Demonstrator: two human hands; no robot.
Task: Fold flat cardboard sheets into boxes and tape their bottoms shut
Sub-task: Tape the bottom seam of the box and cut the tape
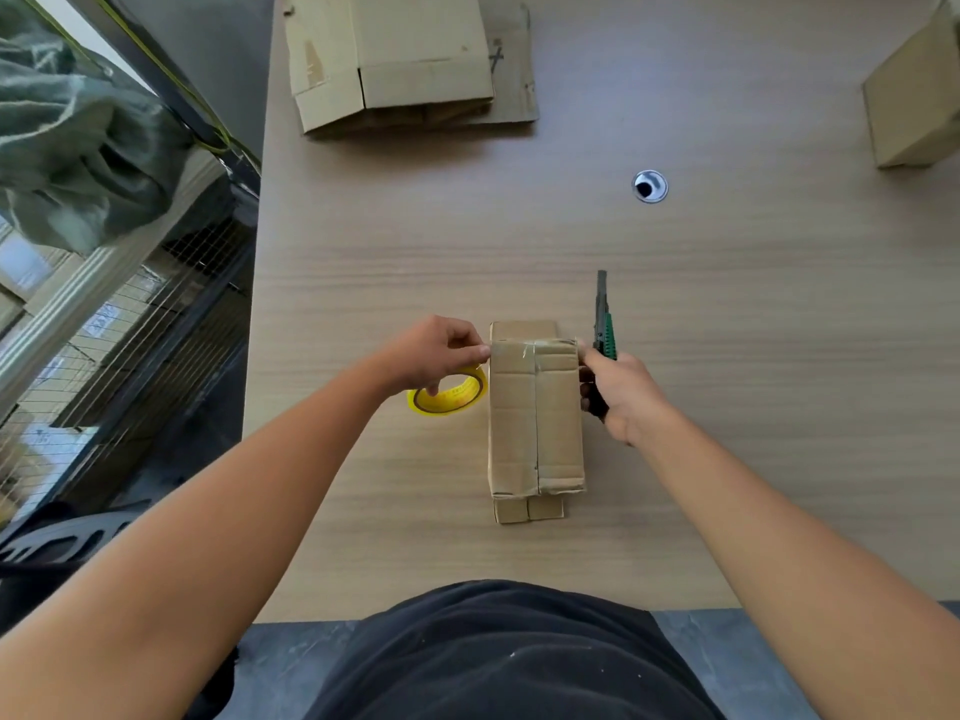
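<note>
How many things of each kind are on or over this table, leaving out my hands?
Folded boxes: 2, the central box and the right-edge box
Flat cardboard stack: 1
Tape roll: 1
Utility knife: 1
Total: 5

A pale wood-grain table point(727, 356) carries everything. Near its front edge a closed box point(537, 418) lies on its side, flaps sticking out at both ends. A yellow tape roll point(449, 394) is just left of it; whether it rests on the wood I cannot tell. Flat sheets point(415, 59) are stacked at the far edge, a second box point(914, 96) stands far right, and a round grommet point(650, 186) lies between them.
</note>
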